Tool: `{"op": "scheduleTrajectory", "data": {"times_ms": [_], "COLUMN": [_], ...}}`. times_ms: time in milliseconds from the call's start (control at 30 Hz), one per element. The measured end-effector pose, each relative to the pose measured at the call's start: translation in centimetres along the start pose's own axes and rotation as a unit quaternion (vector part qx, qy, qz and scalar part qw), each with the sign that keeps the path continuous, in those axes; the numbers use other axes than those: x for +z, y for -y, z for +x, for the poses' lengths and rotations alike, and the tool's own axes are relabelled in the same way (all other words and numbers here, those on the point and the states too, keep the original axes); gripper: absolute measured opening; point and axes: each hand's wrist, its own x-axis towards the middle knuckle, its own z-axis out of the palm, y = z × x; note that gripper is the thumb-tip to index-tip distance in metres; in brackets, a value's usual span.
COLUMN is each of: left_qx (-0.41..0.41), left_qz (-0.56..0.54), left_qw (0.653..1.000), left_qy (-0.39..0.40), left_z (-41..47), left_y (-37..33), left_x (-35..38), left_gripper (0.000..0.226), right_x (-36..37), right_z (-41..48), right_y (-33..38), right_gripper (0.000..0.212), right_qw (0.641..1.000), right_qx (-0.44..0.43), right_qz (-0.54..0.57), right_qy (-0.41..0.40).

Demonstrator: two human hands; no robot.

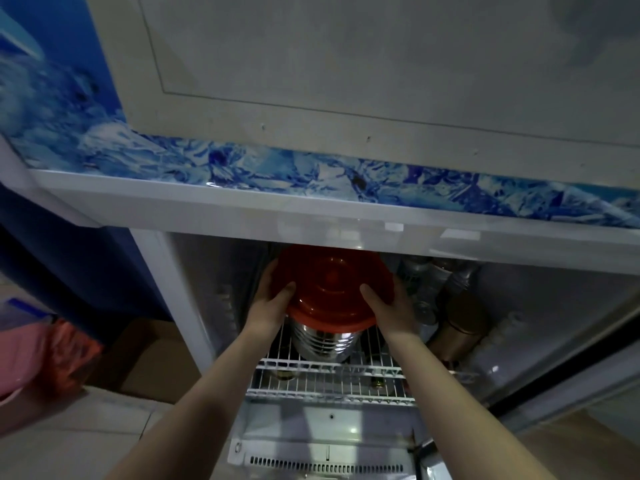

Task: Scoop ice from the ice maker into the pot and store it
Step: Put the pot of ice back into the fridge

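At 9 o'clock in the view, a pink bag [20, 355] and a translucent red bag [74, 351] sit on the floor beside a brown cardboard box [152, 362] at 8 o'clock. Above them runs the blue ice-print panel [52, 98] of the cabinet, which continues as a strip across the top edge of the open refrigerator [346, 220].

At centre, both forearms reach forward into the open compartment. The left hand [273, 303] is wrapped around the 9 o'clock side of the red lid [332, 289], thumb lying on top of the lid, fingers curled over the rim and out of sight behind it. The right hand [391, 306] mirrors this on the 3 o'clock side, thumb on top, palm pressed to the rim. Both hands are closed onto the lid; neither is open.

The steel pot [325, 341] stands directly under the lid, between the two wrists and just below the hands. The lid covers its mouth. Its ribbed wall shows at 6 o'clock of the lid, and its base appears to rest on the white wire shelf [332, 375], though contact cannot be confirmed.

At 3 o'clock of the pot, a gold-coloured can [460, 327] lies close to the right wrist. Behind it, at 1 o'clock, several silver containers [436, 275] are stacked; details are blurred.

At 6 o'clock, the white vent grille [325, 467] runs along the cabinet base.
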Motion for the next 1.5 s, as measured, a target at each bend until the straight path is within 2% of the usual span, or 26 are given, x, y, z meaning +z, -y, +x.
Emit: {"op": "scheduleTrajectory", "data": {"times_ms": [133, 200, 233, 333, 400, 533, 833, 1067, 1233, 1500], "left_qx": [-0.009, -0.015, -0.019, -0.021, -0.022, -0.059, -0.117, -0.119, -0.115, -0.117], "left_qz": [0.022, 0.029, 0.032, 0.059, 0.089, 0.098, 0.111, 0.106, 0.109, 0.088], "left_qw": [1.000, 0.999, 0.999, 0.997, 0.994, 0.992, 0.980, 0.980, 0.981, 0.984], "left_qy": [0.013, 0.030, 0.034, 0.038, 0.057, 0.060, 0.113, 0.120, 0.108, 0.102], "left_z": [-0.3, -1.0, -1.6, -3.3, -4.3, -6.4, -9.7, -12.9, -16.0, -24.7], "left_y": [-0.5, -0.9, -1.1, -1.4, -1.3, -1.0, 0.3, 0.5, 0.1, 0.7], "left_x": [-0.4, -0.6, -0.8, -1.5, -2.3, -3.9, -8.2, -10.9, -12.3, -10.4], "left_gripper": [0.061, 0.063, 0.063, 0.060, 0.065, 0.062, 0.054, 0.043, 0.042, 0.034], "right_x": [0.6, 0.7, 0.7, 0.7, 0.8, 1.3, 2.6, 4.0, 3.9, -1.7], "right_z": [-1.1, -1.8, -2.3, -3.8, -5.0, -7.8, -14.3, -17.9, -20.6, -28.4], "right_y": [0.0, -0.1, 0.0, 0.1, 0.1, -0.4, -1.3, -2.1, -2.1, -2.8], "right_gripper": [0.092, 0.102, 0.100, 0.067, 0.060, 0.063, 0.053, 0.042, 0.039, 0.037], "right_qw": [0.999, 0.998, 0.998, 0.996, 0.994, 0.993, 0.987, 0.983, 0.987, 0.991], "right_qx": [0.022, 0.036, 0.046, 0.059, 0.064, 0.069, 0.108, 0.125, 0.116, 0.092], "right_qz": [-0.031, -0.030, -0.018, 0.033, 0.060, 0.071, 0.104, 0.121, 0.110, 0.099], "right_qy": [-0.021, -0.029, -0.034, -0.057, -0.062, -0.064, -0.061, -0.057, -0.024, -0.009]}}
